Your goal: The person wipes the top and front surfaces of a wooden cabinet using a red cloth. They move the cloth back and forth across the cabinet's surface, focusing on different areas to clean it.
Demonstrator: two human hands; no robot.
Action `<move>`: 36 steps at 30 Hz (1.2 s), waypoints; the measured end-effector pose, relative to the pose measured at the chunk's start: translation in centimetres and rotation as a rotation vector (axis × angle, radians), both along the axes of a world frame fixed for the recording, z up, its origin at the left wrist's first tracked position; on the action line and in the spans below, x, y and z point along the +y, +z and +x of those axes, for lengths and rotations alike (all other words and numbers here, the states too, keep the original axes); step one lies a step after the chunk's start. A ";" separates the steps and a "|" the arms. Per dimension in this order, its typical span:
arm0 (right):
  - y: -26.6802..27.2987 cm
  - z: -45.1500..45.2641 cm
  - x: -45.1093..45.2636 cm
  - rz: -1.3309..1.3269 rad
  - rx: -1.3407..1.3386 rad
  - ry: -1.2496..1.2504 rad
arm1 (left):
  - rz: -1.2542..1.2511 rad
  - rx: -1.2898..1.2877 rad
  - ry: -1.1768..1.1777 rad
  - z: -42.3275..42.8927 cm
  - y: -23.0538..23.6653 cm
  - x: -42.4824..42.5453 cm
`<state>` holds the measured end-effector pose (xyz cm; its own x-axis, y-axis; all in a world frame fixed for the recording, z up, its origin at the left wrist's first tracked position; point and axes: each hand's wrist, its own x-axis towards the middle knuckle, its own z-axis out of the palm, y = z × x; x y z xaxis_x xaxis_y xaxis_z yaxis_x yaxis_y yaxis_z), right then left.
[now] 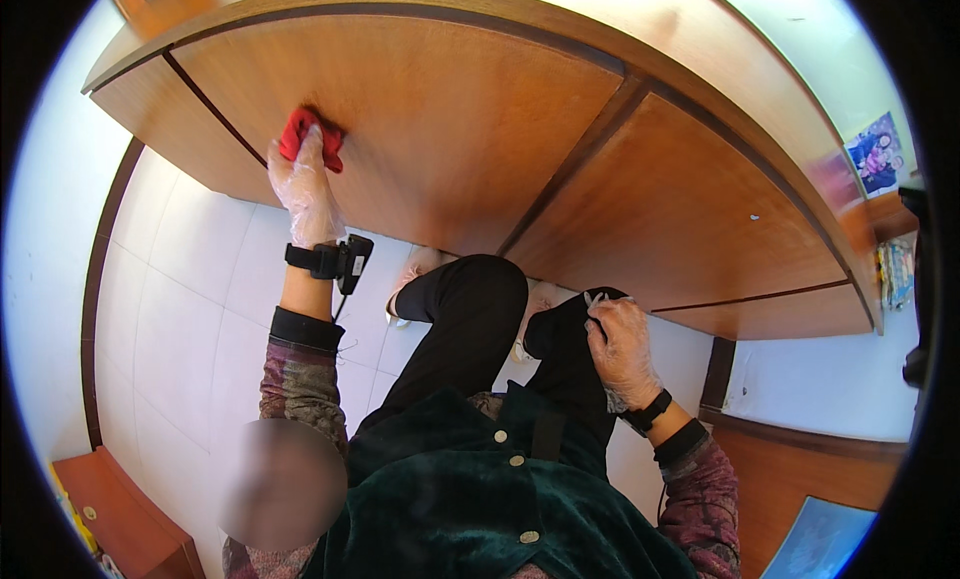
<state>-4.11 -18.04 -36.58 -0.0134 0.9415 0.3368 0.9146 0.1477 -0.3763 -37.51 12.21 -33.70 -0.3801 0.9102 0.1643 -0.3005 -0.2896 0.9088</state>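
Observation:
In a clear plastic glove, my left hand (306, 185) grips a bunched red cloth (309, 140) and presses it against the front panel of a brown wooden cabinet (420, 128). A black device is strapped to that wrist. My right hand (624, 346), gloved too, rests on my knee over black trousers, below the cabinet's right panel. Its fingers are bent, and no object shows in them. A dark strap circles the right wrist.
Pale floor tiles (180, 279) lie below and left of the cabinet. A reddish wooden cabinet (127, 511) stands at lower left. At lower right is a brown wooden surface (795, 474) with a blue sheet (821, 541). A photo (876, 155) is at upper right.

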 end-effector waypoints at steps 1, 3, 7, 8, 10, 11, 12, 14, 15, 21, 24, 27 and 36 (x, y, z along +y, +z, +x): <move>-0.1 0.1 -0.1 0.008 -0.008 0.002 | 0.060 0.040 -0.011 0.3 1.4 -0.2; -0.2 0.3 -0.4 0.020 -0.006 -0.004 | 0.162 0.117 -0.006 1.3 3.1 -0.7; -0.1 0.3 -0.6 0.016 0.001 -0.010 | 0.326 0.509 0.250 2.3 2.9 -0.2; 0.0 0.2 -0.5 0.008 0.005 -0.009 | 0.386 0.625 0.315 2.1 2.1 0.0; 0.2 0.1 -0.3 0.003 0.006 -0.008 | 0.399 0.732 0.365 2.1 -0.5 0.2; 0.3 0.1 -0.3 0.003 0.006 -0.008 | 0.287 0.558 0.222 2.2 -2.3 -0.1; 0.4 0.0 -0.2 -0.006 0.005 -0.007 | 0.229 0.482 0.169 2.2 -4.0 -0.3; 0.3 0.1 -0.2 -0.012 0.021 -0.002 | 0.142 0.371 0.092 2.6 -7.5 -0.7; 0.2 0.2 -0.1 -0.020 0.028 0.002 | 0.081 0.322 0.066 2.9 -9.2 -0.9; 1.4 -0.1 0.4 -0.062 0.314 -0.028 | -0.476 -0.055 -0.275 2.6 -15.9 -2.2; 7.5 0.3 -0.5 0.054 0.226 -0.121 | -0.486 -0.106 -0.292 2.8 -15.6 -2.4; 16.7 1.9 -0.3 0.384 0.730 0.280 | -0.471 -0.166 -0.237 3.5 -12.4 -2.3; 31.0 -3.4 3.8 0.495 0.345 0.625 | -0.231 -0.119 -0.266 3.9 -1.5 -4.0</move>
<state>-7.51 -14.26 -5.55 -0.3011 0.5393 0.7864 0.4580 0.8051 -0.3768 -33.61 8.19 -35.23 -0.1290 0.9877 -0.0886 -0.4454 0.0221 0.8950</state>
